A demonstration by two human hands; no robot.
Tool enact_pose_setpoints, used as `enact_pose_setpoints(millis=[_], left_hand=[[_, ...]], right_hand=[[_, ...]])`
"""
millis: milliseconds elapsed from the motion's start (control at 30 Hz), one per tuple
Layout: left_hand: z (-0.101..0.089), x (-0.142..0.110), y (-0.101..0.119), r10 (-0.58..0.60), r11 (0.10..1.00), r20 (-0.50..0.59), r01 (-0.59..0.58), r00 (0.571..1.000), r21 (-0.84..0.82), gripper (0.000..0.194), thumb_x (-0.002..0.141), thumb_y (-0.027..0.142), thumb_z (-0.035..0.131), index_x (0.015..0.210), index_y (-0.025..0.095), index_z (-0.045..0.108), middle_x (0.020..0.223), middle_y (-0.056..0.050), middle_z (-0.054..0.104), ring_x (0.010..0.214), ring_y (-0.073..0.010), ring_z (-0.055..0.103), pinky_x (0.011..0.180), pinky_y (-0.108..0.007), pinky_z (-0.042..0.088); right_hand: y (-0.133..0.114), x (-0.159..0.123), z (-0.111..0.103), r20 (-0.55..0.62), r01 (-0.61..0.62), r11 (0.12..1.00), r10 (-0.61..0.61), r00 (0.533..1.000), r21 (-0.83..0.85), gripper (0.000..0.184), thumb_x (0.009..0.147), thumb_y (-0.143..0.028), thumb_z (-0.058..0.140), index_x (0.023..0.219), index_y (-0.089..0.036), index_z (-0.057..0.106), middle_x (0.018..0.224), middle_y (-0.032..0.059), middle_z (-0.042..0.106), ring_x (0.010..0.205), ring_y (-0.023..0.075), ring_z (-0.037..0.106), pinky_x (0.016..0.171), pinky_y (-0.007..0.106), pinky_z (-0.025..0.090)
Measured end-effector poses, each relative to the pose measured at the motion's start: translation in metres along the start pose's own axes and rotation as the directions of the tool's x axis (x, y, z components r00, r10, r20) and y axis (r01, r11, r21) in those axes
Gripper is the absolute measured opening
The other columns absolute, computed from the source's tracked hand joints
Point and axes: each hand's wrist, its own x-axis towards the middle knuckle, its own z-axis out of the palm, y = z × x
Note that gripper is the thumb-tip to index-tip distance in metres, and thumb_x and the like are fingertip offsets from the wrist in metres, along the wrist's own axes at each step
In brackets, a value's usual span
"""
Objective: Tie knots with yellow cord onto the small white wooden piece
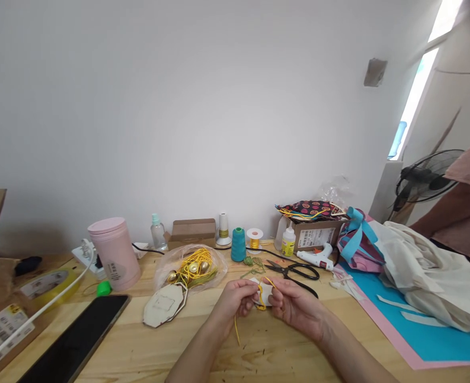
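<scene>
Both of my hands are close together over the front middle of the wooden table, working on a yellow cord (262, 301). My left hand (238, 299) pinches the cord between thumb and fingers, and a loose tail hangs down below it. A raised loop of the same cord is pinched by my right hand (293, 302). Behind the cord, between the hands, shows a small white piece (265, 293); what it is I cannot make out. Just beyond my right hand lie black-handled scissors (294, 270), with a green thread tangle (254, 261) beside them.
A bag of yellow cord and gold bells (192, 268), white octagonal cards (165, 304), a teal thread cone (238, 244), a glue bottle (288, 242) and a glue gun (316, 257) lie around. Left are a pink cup (117, 255) and phone (75, 340). A person (458, 213) stands right.
</scene>
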Motion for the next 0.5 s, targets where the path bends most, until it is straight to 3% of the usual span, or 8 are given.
enact_pose_setpoints(millis=[100, 200, 300, 500], left_hand=[[-0.0028, -0.0015, -0.0015, -0.031, 0.992, 0.044, 0.036, 0.999, -0.117, 0.013, 0.062, 0.020, 0.062, 0.070, 0.009, 0.062, 0.060, -0.003, 0.063, 0.042, -0.0040, 0.050, 0.041, -0.013, 0.034], [-0.0043, -0.0015, -0.0030, -0.027, 0.971, 0.059, 0.040, 0.998, -0.235, 0.011, 0.064, 0.013, 0.062, 0.074, 0.009, 0.060, 0.065, -0.006, 0.066, 0.057, -0.0104, 0.060, 0.056, -0.019, 0.044], [-0.0038, -0.0011, -0.0022, -0.012, 0.950, 0.041, 0.024, 0.999, -0.312, 0.010, 0.066, 0.010, 0.060, 0.077, 0.010, 0.059, 0.072, -0.008, 0.067, 0.065, -0.0131, 0.062, 0.063, -0.023, 0.047], [0.0002, -0.0022, 0.0026, 0.083, 0.941, 0.019, -0.072, 0.996, -0.331, 0.007, 0.069, 0.011, 0.058, 0.076, 0.010, 0.058, 0.078, -0.011, 0.067, 0.068, -0.0142, 0.062, 0.061, -0.022, 0.048]], right_hand=[[0.0019, -0.0054, 0.0079, 0.079, 0.034, 0.976, -0.018, 0.997, -0.214, 0.022, 0.069, -0.024, 0.062, 0.085, -0.008, 0.060, 0.054, -0.0003, 0.057, 0.049, 0.0045, 0.049, 0.051, 0.016, 0.034], [0.0036, -0.0078, 0.0117, 0.127, -0.003, 0.927, 0.055, 0.990, -0.374, 0.030, 0.067, -0.030, 0.063, 0.086, -0.007, 0.060, 0.057, 0.0033, 0.060, 0.050, 0.0073, 0.052, 0.052, 0.018, 0.034], [0.0054, -0.0059, 0.0099, 0.115, -0.016, 0.909, 0.070, 0.991, -0.417, 0.026, 0.068, -0.030, 0.062, 0.082, -0.009, 0.060, 0.062, 0.0049, 0.062, 0.054, 0.0086, 0.054, 0.055, 0.020, 0.035], [0.0076, -0.0014, 0.0061, 0.056, 0.040, 0.902, -0.017, 0.998, -0.430, 0.022, 0.069, -0.028, 0.060, 0.074, -0.007, 0.062, 0.075, 0.0078, 0.062, 0.063, 0.0092, 0.054, 0.063, 0.022, 0.037]])
